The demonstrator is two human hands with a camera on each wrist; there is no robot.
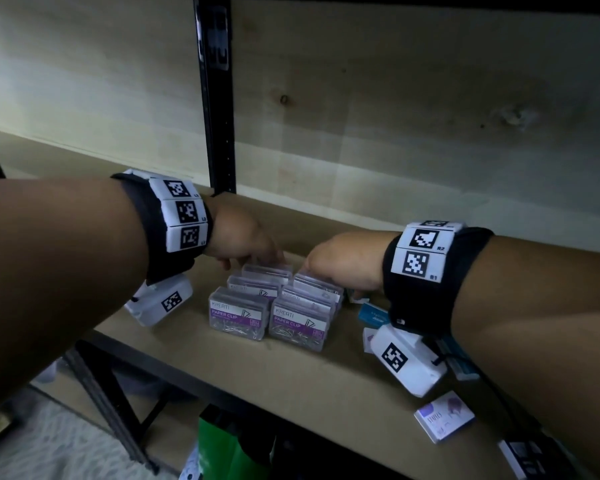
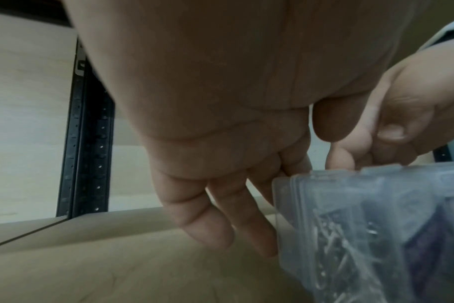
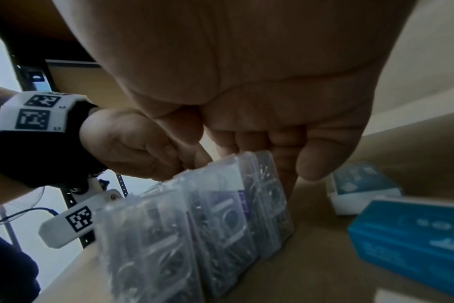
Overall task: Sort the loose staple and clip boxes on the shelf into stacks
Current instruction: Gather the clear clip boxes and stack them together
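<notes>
Both hands' loosely extended fingers [image 2: 249, 221] touch the rear clear paper clip boxes [image 1: 271, 303] on the shelf [image 1: 291, 372]

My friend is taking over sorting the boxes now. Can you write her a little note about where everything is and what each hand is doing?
Left hand: fingers straight, touching the back of the left row of clear paper clip boxes; no grip on anything.
Right hand: fingers extended behind the right row, also touching, not gripping.
Done: the clip boxes stand in two tidy rows on the shelf.
Left: the blue boxes to the right and the pale staples box near the front edge lie loose and need stacking.
</notes>
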